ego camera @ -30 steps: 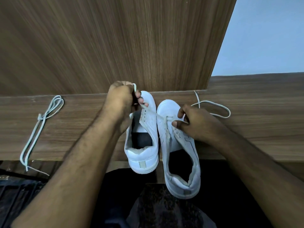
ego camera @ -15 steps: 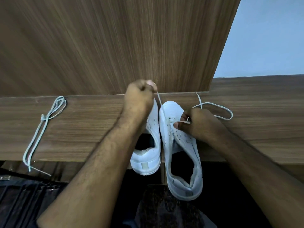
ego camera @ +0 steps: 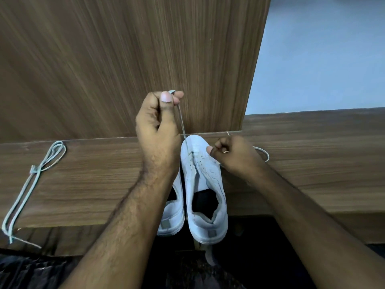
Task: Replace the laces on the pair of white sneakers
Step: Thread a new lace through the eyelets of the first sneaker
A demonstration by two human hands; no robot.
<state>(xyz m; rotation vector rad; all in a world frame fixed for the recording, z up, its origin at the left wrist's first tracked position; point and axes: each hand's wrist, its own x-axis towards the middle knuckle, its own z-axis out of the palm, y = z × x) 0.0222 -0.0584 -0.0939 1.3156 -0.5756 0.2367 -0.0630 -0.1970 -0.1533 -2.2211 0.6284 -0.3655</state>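
Two white sneakers stand side by side on a wooden ledge, heels toward me and overhanging its front edge. The right sneaker (ego camera: 205,184) has a white lace (ego camera: 182,126) threaded through its front eyelets. My left hand (ego camera: 158,126) is raised above the toe and pinches one end of that lace, which runs taut down to the shoe. My right hand (ego camera: 233,155) rests at the right side of the toe, fingers curled on the lace's other part, whose loop (ego camera: 263,153) trails behind it. The left sneaker (ego camera: 174,215) is mostly hidden under my left forearm.
A second white lace (ego camera: 35,174), folded and knotted, lies on the ledge (ego camera: 93,180) at the far left, its ends hanging over the front edge. A tall wooden panel (ego camera: 125,59) rises right behind the shoes. Dark floor and clothing lie below the ledge.
My left hand has risen from the left sneaker's tongue up and to the right, drawing the lace taut above the right sneaker's toe. My right hand has stayed at that shoe's toe.
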